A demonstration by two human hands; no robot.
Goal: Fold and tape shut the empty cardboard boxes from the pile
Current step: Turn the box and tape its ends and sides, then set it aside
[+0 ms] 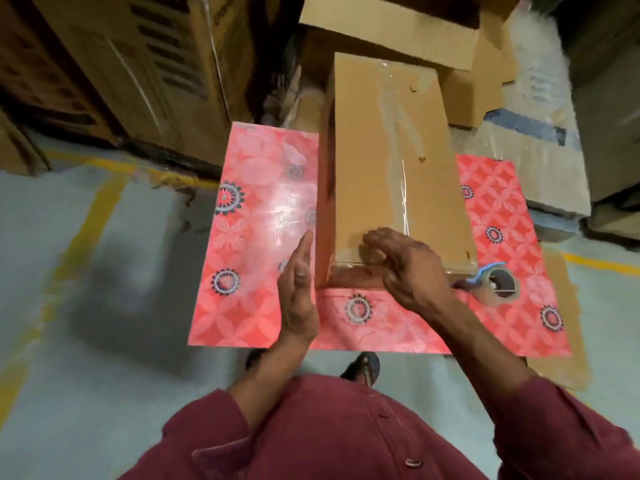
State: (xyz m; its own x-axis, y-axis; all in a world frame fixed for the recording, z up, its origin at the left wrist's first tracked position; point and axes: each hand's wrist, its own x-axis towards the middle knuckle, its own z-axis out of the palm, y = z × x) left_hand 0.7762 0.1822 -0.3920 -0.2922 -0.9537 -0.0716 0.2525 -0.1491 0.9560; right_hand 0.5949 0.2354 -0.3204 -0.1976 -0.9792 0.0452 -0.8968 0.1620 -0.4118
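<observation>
A: Box (394,168) where?

B: Lying flat on the red cloth (256,209), long way running near to far. Shut already, with clear tape (398,147) down the top seam.

A: Left hand (298,289)?

B: Flat and straight-fingered, edge-on beside the box's near left corner. Touching the side or just off it, cannot tell. Gripping nothing. Probably there to brace the box so it does not slide left.

A: Right hand (401,265)?

B: Over the near edge of the box, fingers curled down onto the top and the near face. Looks like pressing the tape end over the edge so it sticks. Pinching a loose tape end or only rubbing it down, cannot tell; too blurred.

A: Tape roll (498,282)?

B: On the cloth, just right of the box's near right corner, with something blue on it. Parked within reach of the right hand, likely for the next strip.

A: More boxes?

B: Pile (391,32) at the far end, touching or just behind this box. Tall cartons (145,64) far left, not part of the job by the look of them.

A: How far along?

B: This box seems nearly done: seam taped, near end being smoothed.
</observation>
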